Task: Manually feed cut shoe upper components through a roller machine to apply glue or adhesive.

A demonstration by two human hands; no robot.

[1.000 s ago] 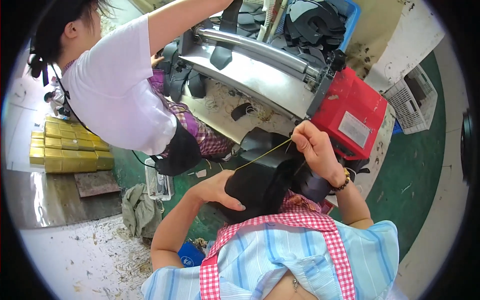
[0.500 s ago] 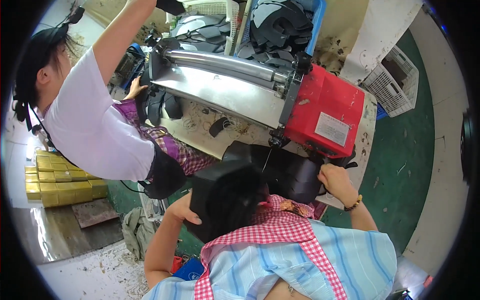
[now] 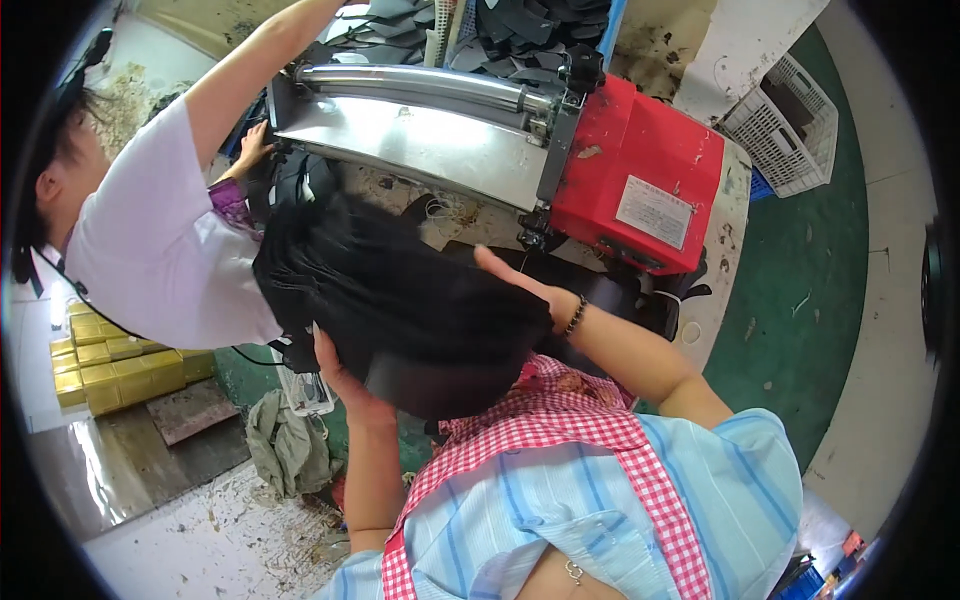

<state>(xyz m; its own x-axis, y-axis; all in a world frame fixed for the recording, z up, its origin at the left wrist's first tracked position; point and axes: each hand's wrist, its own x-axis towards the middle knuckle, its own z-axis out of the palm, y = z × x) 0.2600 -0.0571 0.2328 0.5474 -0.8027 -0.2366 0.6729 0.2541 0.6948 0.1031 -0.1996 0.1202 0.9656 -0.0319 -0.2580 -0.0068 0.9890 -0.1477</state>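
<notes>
In front of my chest I hold a thick stack of thin black sheet pieces [image 3: 400, 300], its streaked edges partly smeared by motion. My left hand [image 3: 350, 385] closes round its near left side, with the other fingers hidden beneath. My right hand [image 3: 525, 285] grips the right end, one digit stretched along the top edge. Behind the stack, more black pieces [image 3: 590, 285] lie on the worktable [image 3: 705, 310], partly covered by my right arm. Just beyond stands a red machine [image 3: 640, 170] with a long metal roller [image 3: 420, 85] and a shiny metal plate [image 3: 420, 145].
At the left, a co-worker in a white shirt [image 3: 150, 250] reaches toward the machine. Crates of dark cut pieces [image 3: 540, 30] stand behind it. A white crate [image 3: 785, 125] is at the right, on the green floor [image 3: 790, 300]. Yellow boxes [image 3: 125, 365] are piled at the far left.
My right hand has left the pieces on the table and moved left onto the stack in my left hand. The stack has tilted and shifted left and up. The view has shifted slightly.
</notes>
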